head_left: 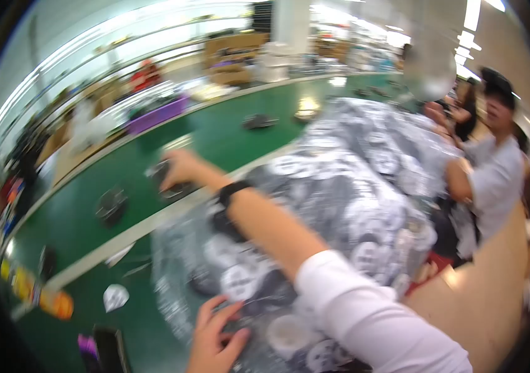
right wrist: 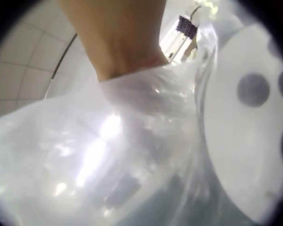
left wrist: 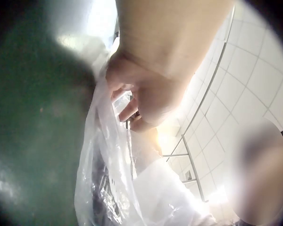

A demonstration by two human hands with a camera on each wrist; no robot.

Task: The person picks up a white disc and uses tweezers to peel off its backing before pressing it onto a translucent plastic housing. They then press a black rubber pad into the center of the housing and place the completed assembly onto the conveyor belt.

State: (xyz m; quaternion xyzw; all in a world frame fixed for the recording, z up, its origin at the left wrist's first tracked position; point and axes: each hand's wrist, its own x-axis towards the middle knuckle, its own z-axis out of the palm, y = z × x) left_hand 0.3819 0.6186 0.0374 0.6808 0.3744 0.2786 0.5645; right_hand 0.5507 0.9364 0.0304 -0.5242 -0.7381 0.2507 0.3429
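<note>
Big clear plastic bag [head_left: 352, 186], stuffed w/ dark round parts, was seen lying on the green conveyor belt [head_left: 227, 140]; all places below are given rel. to the bag.

Left hand [head_left: 215, 339] was laid on the bag's near end, fingers spread and straight over the film. In the left wrist view the same hand [left wrist: 141, 94] was seen right against the film [left wrist: 104, 155], fingers partly curled at its edge; whether the film was truly pinched could not be told, view too blurred.

Right hand [head_left: 178, 171] was stretched past the bag's far-left side onto the belt, resting on a dark part [head_left: 168, 180] there. Grip on it could not be made out: motion blur in the head view, and in the right wrist view the hand was hidden behind film [right wrist: 132, 141].

More dark parts [head_left: 111, 205] were scattered on the belt left of the bag, another [head_left: 259, 121] beyond it. A second person in a grey shirt [head_left: 495, 180] was stationed at the bag's right side.
</note>
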